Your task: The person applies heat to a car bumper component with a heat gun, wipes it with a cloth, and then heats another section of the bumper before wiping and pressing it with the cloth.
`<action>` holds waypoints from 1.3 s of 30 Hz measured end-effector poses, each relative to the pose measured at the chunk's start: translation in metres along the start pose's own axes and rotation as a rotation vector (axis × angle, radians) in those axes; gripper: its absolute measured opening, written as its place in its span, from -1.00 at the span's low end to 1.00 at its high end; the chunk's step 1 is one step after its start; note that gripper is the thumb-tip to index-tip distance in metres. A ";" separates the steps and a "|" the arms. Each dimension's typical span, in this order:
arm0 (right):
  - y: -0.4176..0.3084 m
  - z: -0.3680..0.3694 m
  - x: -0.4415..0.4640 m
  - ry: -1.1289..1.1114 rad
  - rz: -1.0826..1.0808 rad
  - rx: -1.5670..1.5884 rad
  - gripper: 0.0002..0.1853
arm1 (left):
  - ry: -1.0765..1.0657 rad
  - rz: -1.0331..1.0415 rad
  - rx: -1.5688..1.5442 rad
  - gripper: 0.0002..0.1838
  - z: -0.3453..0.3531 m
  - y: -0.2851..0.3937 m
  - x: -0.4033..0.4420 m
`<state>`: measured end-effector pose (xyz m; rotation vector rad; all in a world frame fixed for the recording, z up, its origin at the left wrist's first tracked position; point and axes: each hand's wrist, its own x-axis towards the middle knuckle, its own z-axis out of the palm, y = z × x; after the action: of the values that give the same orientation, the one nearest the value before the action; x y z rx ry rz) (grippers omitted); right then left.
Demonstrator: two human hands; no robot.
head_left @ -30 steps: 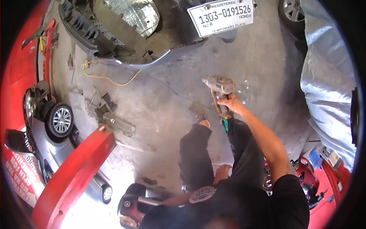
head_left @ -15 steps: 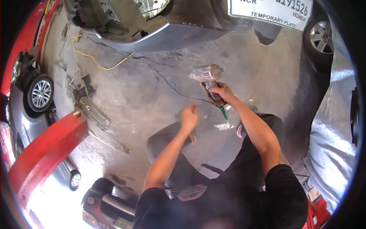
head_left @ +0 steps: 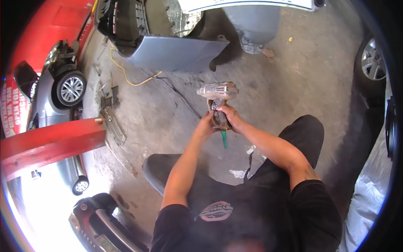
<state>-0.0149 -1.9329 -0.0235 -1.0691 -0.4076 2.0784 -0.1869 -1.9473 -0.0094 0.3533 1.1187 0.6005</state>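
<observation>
A worn, dusty heat gun (head_left: 219, 90) with a cord is held up over the floor, its nozzle pointing left. My right hand (head_left: 231, 116) is closed on the right side of its grip. On the other side my left hand (head_left: 205, 126) has closed fingers against the grip's lower left, near where the black cord (head_left: 182, 99) runs off. A green piece (head_left: 224, 139) hangs below the grip. My fingertips partly hide the handle.
Ahead lies a grey car bumper (head_left: 176, 53), with a yellow cord (head_left: 122, 80) beside it. Dark parts (head_left: 111, 122) lie on the floor to the left, near a red beam (head_left: 54, 143). Cars with wheels (head_left: 71, 88) stand at the left. A silvery sheet (head_left: 369, 197) hangs right.
My left hand has come up and right onto the heat gun's grip. My right hand has brought the tool slightly left and lower in view. The camera view has shifted.
</observation>
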 end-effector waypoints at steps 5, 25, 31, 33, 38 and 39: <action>0.005 -0.022 0.025 0.070 -0.130 -0.160 -0.48 | 0.093 0.157 -0.264 -0.42 -0.004 -0.035 0.053; -0.025 -0.024 -0.050 0.202 -0.221 -0.186 -0.60 | 0.411 0.826 2.556 -0.37 0.182 0.285 -0.052; -0.040 -0.017 -0.070 0.077 -0.191 -0.047 -0.67 | 0.255 0.659 2.589 -0.44 0.181 0.312 -0.077; -0.046 -0.010 -0.078 0.021 -0.166 -0.058 -0.65 | 0.276 0.595 2.607 -0.44 0.185 0.316 -0.088; -0.047 0.007 -0.109 -0.076 -0.272 -0.208 -0.55 | 0.346 0.520 2.638 -0.43 0.187 0.321 -0.093; -0.050 0.010 -0.114 -0.056 -0.337 -0.259 -0.52 | 0.340 0.530 2.626 -0.46 0.192 0.320 -0.091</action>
<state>0.0431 -1.9839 0.0744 -1.0099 -0.8437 1.7890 -0.1262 -1.7440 0.3111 2.8597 1.4924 -0.8748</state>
